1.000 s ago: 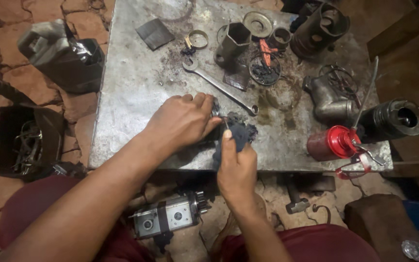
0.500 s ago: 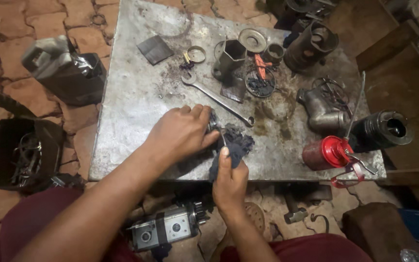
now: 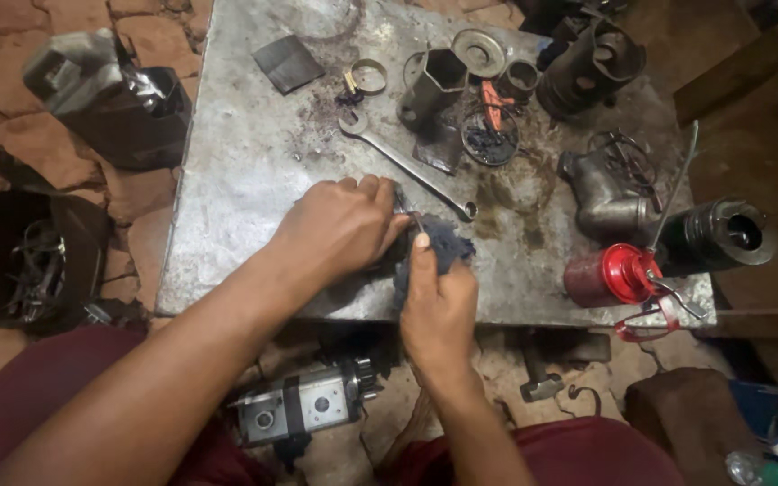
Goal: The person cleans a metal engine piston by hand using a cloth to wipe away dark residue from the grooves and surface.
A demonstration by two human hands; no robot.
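My left hand (image 3: 339, 225) lies palm down near the front of the steel table (image 3: 245, 171), closed over a small metal part that it mostly hides. My right hand (image 3: 438, 301) grips a dark blue rag (image 3: 447, 252) and presses it against that part with the thumb. Both hands touch at the rag. A long combination spanner (image 3: 404, 164) lies on the table just beyond my left hand's fingers.
On the table's far side lie a hexagonal metal housing (image 3: 432, 85), rings, a round disc (image 3: 482, 49), cylinder sleeves (image 3: 587, 67) and a pipe elbow (image 3: 601, 193). A red oil can (image 3: 619, 274) stands front right. A gear pump (image 3: 303, 409) lies on the floor; black bags (image 3: 33, 261) lie left.
The camera has shifted slightly; both hands stay at the same spot, with the right hand and rag rubbing a little against the part under the left hand.
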